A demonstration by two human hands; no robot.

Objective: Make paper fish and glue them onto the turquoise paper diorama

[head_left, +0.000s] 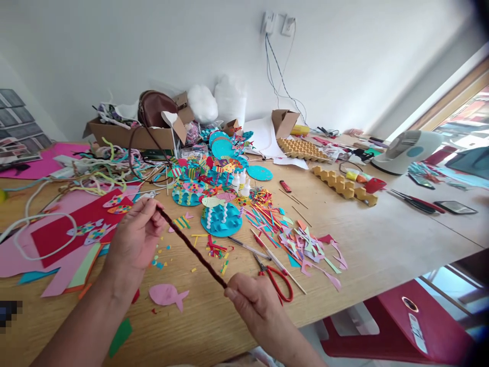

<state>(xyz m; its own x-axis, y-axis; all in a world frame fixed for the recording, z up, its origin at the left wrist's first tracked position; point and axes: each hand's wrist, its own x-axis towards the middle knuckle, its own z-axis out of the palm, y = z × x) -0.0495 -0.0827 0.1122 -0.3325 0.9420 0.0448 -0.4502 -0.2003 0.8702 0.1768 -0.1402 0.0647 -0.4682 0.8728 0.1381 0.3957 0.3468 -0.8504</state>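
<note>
A dark brown twisted cord [192, 246] runs in a straight slant between my two hands above the table. My left hand [138, 229] pinches its upper end between thumb and fingers. Its lower end goes into the closed fingers of my right hand [255, 305], which is nearer the table's front edge. Below my left hand lies a pink paper fish [168, 295]. Red-handled scissors [281, 285] rest just beyond my right hand, beside a long thin stick [278, 262]. Past the cord stands a blue disc [221, 227] bearing white spirals and paper fish.
Coloured paper sheets [57, 234] and tangled cords [76, 171] spread over the left side. Paper scraps [305, 244] lie right of centre. White glue bottles [242, 183] stand among blue decorations. Egg-carton strips [340, 183] are farther right. A red stool [405, 321] sits below the table edge.
</note>
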